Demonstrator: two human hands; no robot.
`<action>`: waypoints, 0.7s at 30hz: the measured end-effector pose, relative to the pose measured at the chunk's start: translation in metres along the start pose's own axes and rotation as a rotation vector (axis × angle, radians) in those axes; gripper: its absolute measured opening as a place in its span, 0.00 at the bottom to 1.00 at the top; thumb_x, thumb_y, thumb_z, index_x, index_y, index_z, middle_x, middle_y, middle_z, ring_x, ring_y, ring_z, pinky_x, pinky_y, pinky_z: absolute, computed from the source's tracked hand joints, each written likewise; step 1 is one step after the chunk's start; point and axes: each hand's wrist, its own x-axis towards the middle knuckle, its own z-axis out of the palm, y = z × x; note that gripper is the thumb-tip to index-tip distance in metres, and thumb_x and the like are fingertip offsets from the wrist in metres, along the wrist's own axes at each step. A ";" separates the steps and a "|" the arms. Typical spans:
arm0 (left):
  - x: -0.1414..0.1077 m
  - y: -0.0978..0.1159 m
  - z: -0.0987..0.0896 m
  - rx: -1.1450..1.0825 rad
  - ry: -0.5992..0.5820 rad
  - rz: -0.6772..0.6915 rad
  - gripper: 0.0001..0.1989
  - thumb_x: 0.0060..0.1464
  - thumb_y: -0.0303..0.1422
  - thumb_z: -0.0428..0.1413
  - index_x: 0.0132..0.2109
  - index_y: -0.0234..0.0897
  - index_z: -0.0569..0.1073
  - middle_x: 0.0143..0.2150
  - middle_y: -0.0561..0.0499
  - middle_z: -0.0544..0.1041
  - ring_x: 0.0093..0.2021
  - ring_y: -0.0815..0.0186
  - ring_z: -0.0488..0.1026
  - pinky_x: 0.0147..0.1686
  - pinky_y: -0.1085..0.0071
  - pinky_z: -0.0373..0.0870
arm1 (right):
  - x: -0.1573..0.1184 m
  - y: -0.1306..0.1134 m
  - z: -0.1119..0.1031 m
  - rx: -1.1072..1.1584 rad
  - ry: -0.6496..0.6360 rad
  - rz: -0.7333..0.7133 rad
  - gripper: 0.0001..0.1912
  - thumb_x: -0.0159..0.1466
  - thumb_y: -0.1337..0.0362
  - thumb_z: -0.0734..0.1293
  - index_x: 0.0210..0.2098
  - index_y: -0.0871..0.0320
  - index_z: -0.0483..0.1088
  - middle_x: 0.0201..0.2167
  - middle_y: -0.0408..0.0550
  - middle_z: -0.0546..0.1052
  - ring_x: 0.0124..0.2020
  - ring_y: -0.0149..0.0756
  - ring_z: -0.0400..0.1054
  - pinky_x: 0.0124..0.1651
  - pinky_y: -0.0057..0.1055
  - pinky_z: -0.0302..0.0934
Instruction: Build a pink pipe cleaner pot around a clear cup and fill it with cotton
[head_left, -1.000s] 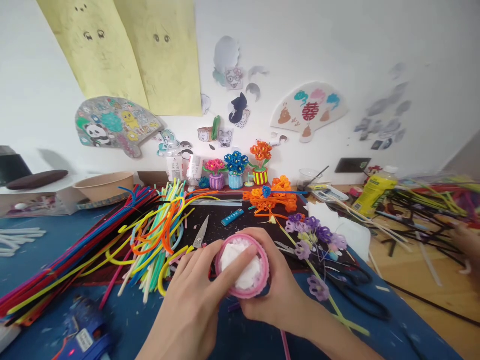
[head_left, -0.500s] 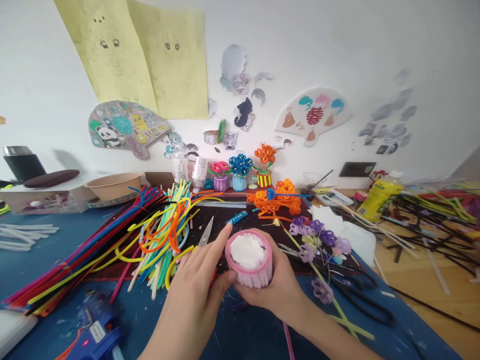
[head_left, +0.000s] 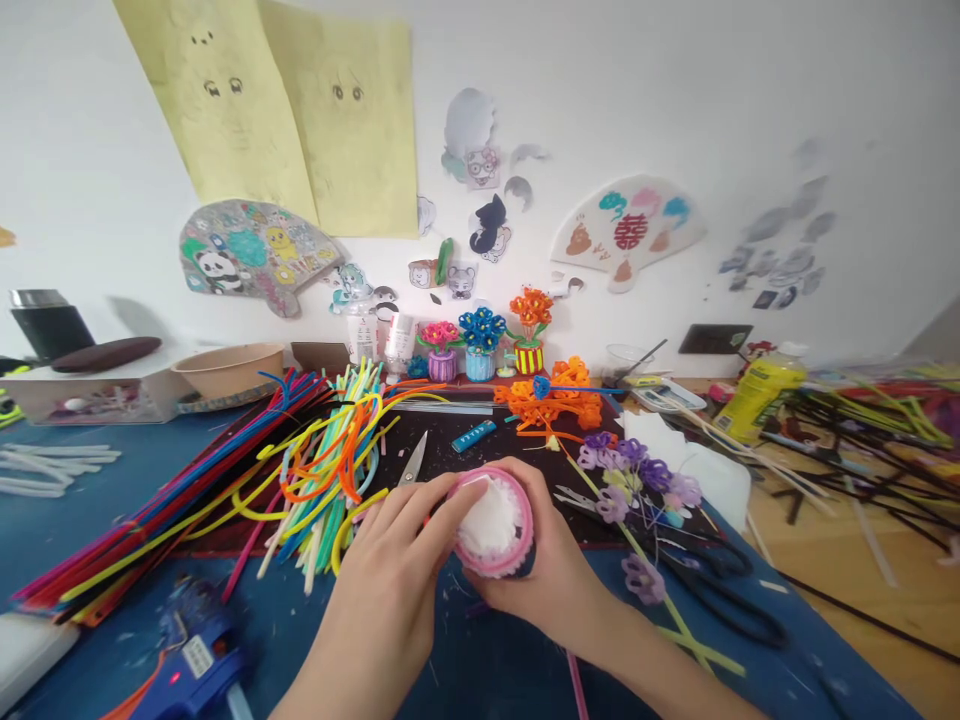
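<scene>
A small pink flower pot (head_left: 526, 532) with a fuzzy rim and white filling is tilted toward me at the middle of the head view. My right hand (head_left: 551, 570) wraps round its right side and underside. On the left, my left hand (head_left: 401, 560) grips the rim, one finger pressing on the white filling; its other fingertips are partly hidden. Just beyond lie a blue lighter-like piece (head_left: 474, 435) and scissors (head_left: 414, 458). Purple pipe-cleaner flowers (head_left: 637, 470) on stems rest right of the pot, near black-handled scissors (head_left: 739, 600).
Bundled coloured pipe cleaners (head_left: 330, 480) cover the left of the mat. A blue glue gun (head_left: 196, 655) with a lit red light lies front left. Orange flowers (head_left: 559, 395) and several finished potted flowers (head_left: 480, 340) are at the back. A yellow bottle (head_left: 761, 395) stands at right.
My left hand has moved right onto the pot's rim, its finger now on the white filling. The pot has tilted further toward me in my right hand.
</scene>
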 end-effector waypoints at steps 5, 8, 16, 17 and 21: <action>-0.001 0.001 -0.002 0.067 -0.009 0.018 0.31 0.55 0.16 0.44 0.63 0.44 0.62 0.58 0.45 0.73 0.52 0.55 0.72 0.44 0.55 0.74 | -0.003 0.002 -0.003 -0.103 -0.017 -0.052 0.43 0.49 0.79 0.70 0.59 0.44 0.55 0.57 0.44 0.65 0.58 0.41 0.63 0.59 0.38 0.59; 0.000 0.001 -0.002 0.078 -0.006 0.027 0.32 0.54 0.16 0.44 0.62 0.44 0.63 0.57 0.44 0.74 0.52 0.55 0.73 0.43 0.56 0.74 | -0.004 0.004 -0.004 -0.119 -0.042 -0.074 0.43 0.49 0.79 0.68 0.59 0.43 0.54 0.58 0.44 0.64 0.59 0.41 0.61 0.60 0.39 0.58; 0.001 0.005 -0.003 0.051 0.026 0.011 0.31 0.55 0.17 0.45 0.63 0.44 0.62 0.55 0.46 0.75 0.50 0.57 0.73 0.45 0.59 0.72 | -0.002 0.004 -0.003 -0.125 -0.044 -0.082 0.43 0.49 0.79 0.69 0.59 0.46 0.54 0.57 0.48 0.64 0.59 0.43 0.62 0.60 0.41 0.58; 0.002 0.005 -0.003 0.050 0.024 0.014 0.32 0.55 0.17 0.45 0.64 0.44 0.61 0.55 0.46 0.75 0.50 0.58 0.73 0.45 0.59 0.71 | -0.002 0.003 -0.003 -0.124 -0.039 -0.083 0.42 0.49 0.79 0.69 0.59 0.46 0.54 0.57 0.48 0.64 0.59 0.44 0.62 0.60 0.41 0.59; 0.002 0.006 -0.005 0.065 0.018 0.042 0.35 0.52 0.15 0.45 0.65 0.45 0.60 0.56 0.47 0.74 0.50 0.57 0.72 0.46 0.59 0.70 | -0.002 0.001 -0.004 -0.108 -0.029 -0.095 0.42 0.49 0.79 0.69 0.58 0.45 0.55 0.56 0.47 0.65 0.58 0.43 0.63 0.59 0.40 0.59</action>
